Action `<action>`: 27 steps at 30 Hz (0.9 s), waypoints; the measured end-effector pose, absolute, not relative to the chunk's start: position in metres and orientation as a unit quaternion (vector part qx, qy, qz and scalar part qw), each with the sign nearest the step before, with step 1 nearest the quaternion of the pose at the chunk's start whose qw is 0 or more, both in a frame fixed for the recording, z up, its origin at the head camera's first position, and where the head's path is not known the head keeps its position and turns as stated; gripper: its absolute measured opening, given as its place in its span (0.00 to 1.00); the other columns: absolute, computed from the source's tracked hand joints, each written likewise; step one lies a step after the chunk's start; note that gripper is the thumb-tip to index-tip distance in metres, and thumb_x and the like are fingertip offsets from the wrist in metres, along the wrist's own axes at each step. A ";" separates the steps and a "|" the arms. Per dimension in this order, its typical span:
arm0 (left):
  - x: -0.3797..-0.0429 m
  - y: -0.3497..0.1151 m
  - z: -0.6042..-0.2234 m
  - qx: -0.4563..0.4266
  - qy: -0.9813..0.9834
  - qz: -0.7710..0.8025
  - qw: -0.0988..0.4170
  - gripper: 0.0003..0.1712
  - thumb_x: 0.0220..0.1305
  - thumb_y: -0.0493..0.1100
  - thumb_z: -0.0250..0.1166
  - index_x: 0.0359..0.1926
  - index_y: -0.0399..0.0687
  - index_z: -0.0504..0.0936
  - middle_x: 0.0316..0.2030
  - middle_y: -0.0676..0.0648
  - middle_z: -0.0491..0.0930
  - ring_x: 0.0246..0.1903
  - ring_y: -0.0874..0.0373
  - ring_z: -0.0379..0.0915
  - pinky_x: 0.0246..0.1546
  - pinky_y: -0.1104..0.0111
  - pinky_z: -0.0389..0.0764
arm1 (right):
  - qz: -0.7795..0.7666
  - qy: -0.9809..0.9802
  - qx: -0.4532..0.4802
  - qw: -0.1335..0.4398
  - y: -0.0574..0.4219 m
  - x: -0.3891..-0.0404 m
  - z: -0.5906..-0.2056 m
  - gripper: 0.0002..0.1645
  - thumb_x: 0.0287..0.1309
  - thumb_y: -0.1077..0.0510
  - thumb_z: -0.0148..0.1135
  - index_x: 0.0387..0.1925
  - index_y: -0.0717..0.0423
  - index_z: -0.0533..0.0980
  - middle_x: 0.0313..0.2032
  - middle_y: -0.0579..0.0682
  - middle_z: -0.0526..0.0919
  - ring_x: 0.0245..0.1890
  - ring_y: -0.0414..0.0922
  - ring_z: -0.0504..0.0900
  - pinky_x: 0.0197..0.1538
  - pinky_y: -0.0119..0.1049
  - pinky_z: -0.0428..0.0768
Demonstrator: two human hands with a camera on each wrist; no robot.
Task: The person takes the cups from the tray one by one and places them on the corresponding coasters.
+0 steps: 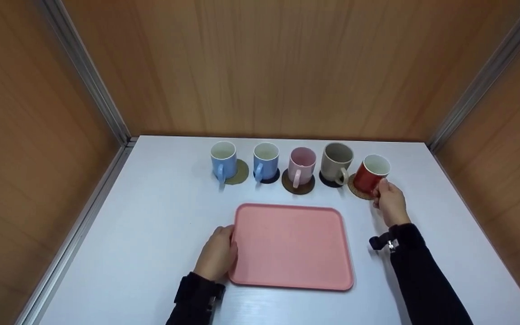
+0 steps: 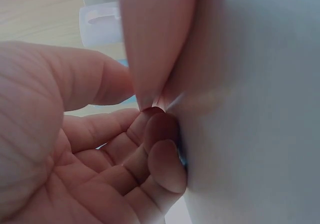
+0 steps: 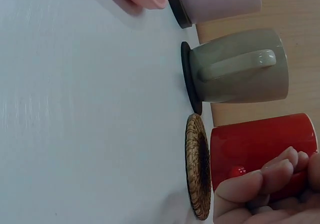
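Note:
At the right end of a row of mugs, my right hand (image 1: 391, 203) grips the handle of a red mug (image 1: 368, 177) with a white inside. The mug stands upright over a woven coaster (image 3: 198, 166); whether its base touches the coaster I cannot tell. My fingers (image 3: 277, 176) curl round the handle and hide most of it. On the left, my left hand (image 1: 217, 255) pinches the left edge of a pink tray (image 1: 291, 246), thumb above and fingertips (image 2: 167, 166) at the underside. Nothing lies on the tray.
Left of the red mug stand a grey-beige mug (image 1: 336, 162) and a pink mug (image 1: 302, 164) on coasters. Further left are two blue mugs (image 1: 266, 162), the leftmost partly off its coaster (image 1: 241, 173). Wooden panels (image 1: 260, 67) enclose the white table (image 1: 151, 225).

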State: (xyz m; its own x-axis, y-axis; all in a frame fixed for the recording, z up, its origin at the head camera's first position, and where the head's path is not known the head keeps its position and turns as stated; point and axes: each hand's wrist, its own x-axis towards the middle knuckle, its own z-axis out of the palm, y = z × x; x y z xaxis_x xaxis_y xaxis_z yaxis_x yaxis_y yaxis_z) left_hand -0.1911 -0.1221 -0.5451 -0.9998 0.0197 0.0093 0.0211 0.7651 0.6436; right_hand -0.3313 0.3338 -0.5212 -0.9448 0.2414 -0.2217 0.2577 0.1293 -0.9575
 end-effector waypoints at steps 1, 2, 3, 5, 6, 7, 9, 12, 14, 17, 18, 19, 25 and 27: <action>-0.191 -0.122 -0.545 -0.011 -0.939 -0.343 0.001 0.25 0.75 0.36 0.61 0.69 0.32 0.77 0.53 0.36 0.83 0.57 0.43 0.83 0.63 0.49 0.84 | -0.636 0.753 0.166 0.005 0.333 -0.332 -0.522 0.27 0.85 0.39 0.37 0.41 0.55 0.71 0.33 0.41 0.76 0.33 0.38 0.74 0.37 0.29 0.79; -0.191 -0.122 -0.544 -0.010 -0.939 -0.344 0.001 0.25 0.75 0.36 0.61 0.69 0.32 0.77 0.53 0.36 0.83 0.57 0.43 0.83 0.63 0.49 0.84 | -0.632 0.757 0.166 0.005 0.332 -0.333 -0.522 0.27 0.85 0.39 0.37 0.41 0.55 0.71 0.34 0.41 0.76 0.33 0.37 0.75 0.38 0.29 0.79; -0.191 -0.122 -0.545 -0.009 -0.938 -0.345 0.000 0.25 0.75 0.36 0.61 0.69 0.32 0.77 0.54 0.36 0.83 0.57 0.43 0.82 0.63 0.49 0.84 | -0.629 0.759 0.166 0.007 0.331 -0.333 -0.522 0.27 0.85 0.39 0.37 0.41 0.54 0.71 0.34 0.41 0.76 0.33 0.37 0.75 0.38 0.29 0.79; -0.191 -0.122 -0.545 -0.007 -0.937 -0.348 -0.002 0.25 0.76 0.36 0.61 0.70 0.32 0.77 0.54 0.36 0.83 0.58 0.43 0.82 0.64 0.49 0.84 | -0.624 0.764 0.167 0.008 0.330 -0.334 -0.524 0.27 0.85 0.39 0.36 0.42 0.54 0.71 0.34 0.41 0.77 0.33 0.36 0.75 0.38 0.29 0.79; -0.191 -0.122 -0.545 -0.004 -0.937 -0.349 -0.005 0.25 0.76 0.36 0.61 0.70 0.33 0.77 0.55 0.36 0.83 0.58 0.43 0.82 0.64 0.50 0.84 | -0.623 0.765 0.166 0.008 0.330 -0.334 -0.525 0.27 0.85 0.39 0.36 0.42 0.54 0.71 0.35 0.41 0.77 0.33 0.36 0.75 0.38 0.29 0.79; -0.190 -0.122 -0.545 -0.007 -0.937 -0.349 -0.003 0.25 0.76 0.36 0.61 0.70 0.32 0.77 0.55 0.35 0.83 0.58 0.43 0.82 0.64 0.49 0.84 | -0.623 0.765 0.166 0.011 0.330 -0.334 -0.525 0.27 0.85 0.39 0.36 0.42 0.53 0.71 0.35 0.40 0.77 0.33 0.36 0.74 0.38 0.29 0.78; -0.190 -0.122 -0.546 -0.007 -0.937 -0.349 -0.001 0.25 0.75 0.36 0.62 0.69 0.32 0.77 0.55 0.35 0.83 0.58 0.42 0.83 0.63 0.49 0.84 | -0.625 0.763 0.163 0.016 0.330 -0.334 -0.526 0.26 0.85 0.39 0.36 0.42 0.53 0.71 0.35 0.40 0.77 0.33 0.35 0.74 0.38 0.28 0.78; -0.192 -0.121 -0.547 -0.011 -0.939 -0.343 0.004 0.25 0.75 0.36 0.63 0.69 0.31 0.77 0.53 0.35 0.83 0.57 0.42 0.83 0.62 0.50 0.85 | -0.627 0.763 0.158 0.017 0.334 -0.334 -0.527 0.26 0.86 0.39 0.37 0.46 0.54 0.73 0.35 0.38 0.80 0.33 0.35 0.75 0.38 0.27 0.77; -0.193 -0.121 -0.547 -0.011 -0.940 -0.341 0.005 0.25 0.75 0.36 0.63 0.69 0.31 0.77 0.53 0.35 0.84 0.56 0.43 0.83 0.61 0.50 0.85 | -0.614 0.774 0.154 0.015 0.337 -0.332 -0.527 0.28 0.85 0.39 0.38 0.52 0.57 0.74 0.37 0.39 0.81 0.34 0.35 0.76 0.38 0.28 0.77; -0.196 -0.120 -0.546 -0.015 -0.940 -0.342 0.003 0.25 0.75 0.36 0.62 0.69 0.31 0.77 0.52 0.36 0.83 0.56 0.43 0.83 0.61 0.50 0.85 | -0.576 0.803 0.153 0.008 0.344 -0.325 -0.527 0.34 0.84 0.36 0.41 0.66 0.60 0.71 0.45 0.47 0.82 0.37 0.37 0.78 0.38 0.29 0.78; -0.196 -0.120 -0.546 -0.019 -0.939 -0.342 0.001 0.25 0.75 0.36 0.62 0.69 0.31 0.77 0.51 0.36 0.83 0.55 0.43 0.83 0.61 0.50 0.85 | -0.560 0.814 0.151 0.005 0.348 -0.321 -0.528 0.36 0.83 0.36 0.42 0.71 0.60 0.69 0.50 0.51 0.81 0.39 0.39 0.79 0.39 0.29 0.78; -0.197 -0.120 -0.545 -0.022 -0.939 -0.343 0.000 0.25 0.75 0.36 0.62 0.69 0.30 0.77 0.51 0.36 0.83 0.54 0.43 0.83 0.60 0.50 0.85 | -0.543 0.827 0.147 0.004 0.352 -0.317 -0.528 0.39 0.83 0.35 0.43 0.75 0.60 0.66 0.56 0.55 0.80 0.43 0.42 0.80 0.40 0.28 0.79; -0.192 -0.140 -0.539 -0.031 -0.946 -0.324 0.000 0.26 0.74 0.37 0.64 0.68 0.28 0.77 0.54 0.33 0.83 0.57 0.41 0.83 0.63 0.47 0.84 | -0.452 0.885 0.110 -0.010 0.380 -0.282 -0.536 0.47 0.81 0.34 0.47 0.81 0.64 0.57 0.76 0.68 0.67 0.68 0.60 0.73 0.57 0.33 0.79; -0.191 -0.154 -0.537 -0.029 -0.952 -0.305 0.010 0.27 0.74 0.37 0.64 0.69 0.28 0.76 0.57 0.31 0.82 0.61 0.38 0.80 0.65 0.46 0.82 | -0.421 0.901 0.100 -0.022 0.391 -0.270 -0.540 0.49 0.80 0.33 0.49 0.81 0.65 0.57 0.77 0.70 0.65 0.72 0.66 0.69 0.66 0.47 0.79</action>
